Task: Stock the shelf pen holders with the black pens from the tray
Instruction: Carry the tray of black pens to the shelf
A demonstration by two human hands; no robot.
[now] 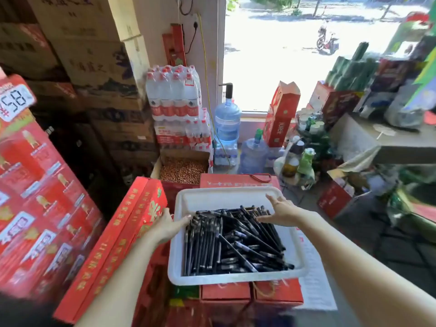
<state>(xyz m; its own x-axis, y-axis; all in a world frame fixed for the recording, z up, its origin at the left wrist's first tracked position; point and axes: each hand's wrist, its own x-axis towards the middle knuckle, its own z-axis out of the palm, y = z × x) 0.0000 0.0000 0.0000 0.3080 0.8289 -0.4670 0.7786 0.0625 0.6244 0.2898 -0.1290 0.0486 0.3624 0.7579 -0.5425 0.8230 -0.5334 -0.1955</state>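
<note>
Directly below the camera, one white plastic tray (236, 278) sits on red gift boxes (225, 291); two box fronts show under its near edge, and the rest are hidden beneath it. Black pens (236, 239) are heaped in the near two thirds of the tray, overlapping too thickly to count, most lying lengthwise and a few crossing at a slant. Two bare hands reach in. The right hand (282, 210) is spread and released, with fingers straight, over the far right end of the pile and grasping nothing. The left hand (168, 224) straddles the tray's left wall with its thumb stretched onto the pens. Its fingers lie outside the wall and are partly hidden, so I cannot tell whether it grasps the rim. Two long red boxes (122, 232) lean just left of the tray. Beyond it is one open carton of brown nuts (182, 169), stacked packs of bottled water (174, 95), and two large blue water jugs (227, 121). At the far left, a motion-blurred price sign (16, 100) seems to read 58.
</note>
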